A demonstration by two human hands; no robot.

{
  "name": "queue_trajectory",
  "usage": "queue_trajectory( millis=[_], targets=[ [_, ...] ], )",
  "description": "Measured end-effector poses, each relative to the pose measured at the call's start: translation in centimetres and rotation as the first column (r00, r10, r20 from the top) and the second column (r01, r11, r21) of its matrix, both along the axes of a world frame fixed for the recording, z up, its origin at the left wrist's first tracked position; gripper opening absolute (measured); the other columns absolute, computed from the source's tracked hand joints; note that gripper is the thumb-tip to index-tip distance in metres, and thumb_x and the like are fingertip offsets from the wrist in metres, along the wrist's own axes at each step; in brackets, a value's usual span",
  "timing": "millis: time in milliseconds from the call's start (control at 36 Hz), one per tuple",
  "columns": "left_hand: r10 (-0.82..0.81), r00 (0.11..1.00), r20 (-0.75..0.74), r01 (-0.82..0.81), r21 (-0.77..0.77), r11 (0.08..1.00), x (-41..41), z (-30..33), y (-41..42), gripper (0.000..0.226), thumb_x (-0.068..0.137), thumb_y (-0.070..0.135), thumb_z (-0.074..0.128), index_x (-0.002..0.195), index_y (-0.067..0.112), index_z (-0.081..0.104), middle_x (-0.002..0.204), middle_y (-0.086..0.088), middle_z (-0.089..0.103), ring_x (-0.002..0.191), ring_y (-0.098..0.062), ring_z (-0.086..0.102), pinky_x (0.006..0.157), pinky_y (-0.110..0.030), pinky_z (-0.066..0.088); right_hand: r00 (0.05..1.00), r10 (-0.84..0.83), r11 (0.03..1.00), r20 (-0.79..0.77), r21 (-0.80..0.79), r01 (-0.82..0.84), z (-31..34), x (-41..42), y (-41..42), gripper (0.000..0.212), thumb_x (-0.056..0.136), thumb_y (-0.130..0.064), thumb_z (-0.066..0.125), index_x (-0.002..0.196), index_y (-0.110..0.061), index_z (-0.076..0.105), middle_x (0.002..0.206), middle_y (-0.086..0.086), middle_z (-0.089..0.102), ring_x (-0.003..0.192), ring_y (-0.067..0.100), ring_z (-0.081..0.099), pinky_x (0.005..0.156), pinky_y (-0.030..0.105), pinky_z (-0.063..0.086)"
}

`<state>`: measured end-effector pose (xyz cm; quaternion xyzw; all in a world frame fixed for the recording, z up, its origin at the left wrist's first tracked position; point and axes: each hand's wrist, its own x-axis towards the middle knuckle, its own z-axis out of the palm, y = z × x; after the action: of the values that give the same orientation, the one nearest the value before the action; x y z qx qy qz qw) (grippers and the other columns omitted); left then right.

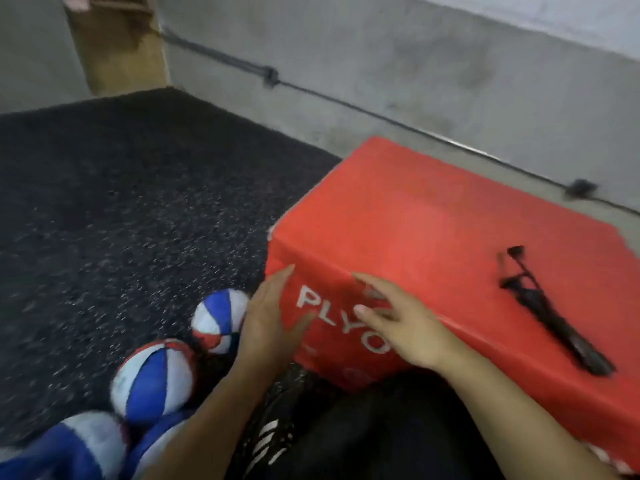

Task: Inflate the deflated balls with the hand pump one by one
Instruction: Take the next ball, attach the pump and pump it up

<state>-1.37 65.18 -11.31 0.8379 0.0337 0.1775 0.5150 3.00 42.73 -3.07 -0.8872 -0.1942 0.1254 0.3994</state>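
A black hand pump (550, 315) with its hose lies on top of a red plyo box (433, 216), towards the right. Red, white and blue balls sit on the dark floor at the lower left: one (219, 320) beside the box, one (154, 381) nearer me, and a third (86, 445) at the bottom edge. My left hand (268, 315) is open with straight fingers against the box's front left side. Spread open over the box's front edge, left of the pump, is my right hand (398, 318), holding nothing.
Speckled black rubber flooring (121, 202) stretches to the left and back. A grey concrete wall (415, 64) with a black cable runs behind the box. A wooden post (117, 43) stands at the back left. My dark-clothed legs (363, 427) fill the bottom.
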Motion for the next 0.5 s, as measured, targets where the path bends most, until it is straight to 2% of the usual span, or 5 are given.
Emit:
queue_trajectory(
  millis=[111,194,306,444,500],
  targets=[
    [-0.203,0.968,0.147,0.197,0.050,0.979,3.1,5.1,-7.4,0.080,0.087,0.030,0.084,0.156,0.028,0.044,0.152,0.011,0.047,0.142,-0.004,0.040,0.118,-0.015,0.025,0.973,-0.184,0.983,0.138,0.024,0.182,5.4,-2.7,-8.8,0.053,0.100,-0.027,0.070,0.140,-0.053,0.047,0.148,-0.012,0.054,0.131,-0.009,0.051,0.111,0.028,0.048],
    [-0.358,0.902,0.240,0.347,0.090,0.934,4.0,9.2,-14.2,0.081,0.086,0.028,0.085,0.156,0.025,0.045,0.154,0.006,0.050,0.143,-0.008,0.043,0.119,-0.013,0.025,0.927,-0.318,0.948,0.201,0.062,0.312,8.7,-5.4,-15.2,0.055,0.100,-0.024,0.070,0.146,-0.046,0.048,0.149,-0.013,0.053,0.131,-0.011,0.050,0.111,0.027,0.048],
    [-0.532,0.783,0.322,0.514,0.145,0.845,3.0,13.7,-22.7,0.080,0.085,0.028,0.086,0.155,0.026,0.046,0.151,0.006,0.051,0.140,-0.003,0.042,0.115,-0.007,0.021,0.857,-0.444,0.896,0.261,0.103,0.432,11.5,-9.3,-22.5,0.054,0.100,-0.023,0.069,0.139,-0.053,0.047,0.144,-0.016,0.055,0.134,-0.005,0.051,0.106,0.023,0.050],
    [-0.649,0.683,0.335,0.619,0.207,0.758,1.2,16.1,-31.4,0.077,0.087,0.030,0.084,0.154,0.027,0.047,0.148,0.009,0.052,0.140,-0.011,0.047,0.119,-0.024,0.033,0.773,-0.570,0.820,0.277,0.132,0.557,11.6,-13.6,-30.1,0.055,0.100,-0.028,0.069,0.149,-0.042,0.047,0.151,-0.014,0.051,0.134,-0.004,0.050,0.110,0.038,0.051],
    [-0.691,0.644,0.328,0.645,0.253,0.721,0.3,16.1,-34.5,0.076,0.087,0.031,0.084,0.154,0.027,0.047,0.145,0.016,0.048,0.140,-0.008,0.045,0.117,-0.014,0.028,0.743,-0.614,0.787,0.268,0.141,0.600,10.5,-15.5,-32.8,0.056,0.100,-0.026,0.069,0.151,-0.039,0.047,0.152,-0.013,0.051,0.134,-0.001,0.051,0.110,0.036,0.050]
  ],
)
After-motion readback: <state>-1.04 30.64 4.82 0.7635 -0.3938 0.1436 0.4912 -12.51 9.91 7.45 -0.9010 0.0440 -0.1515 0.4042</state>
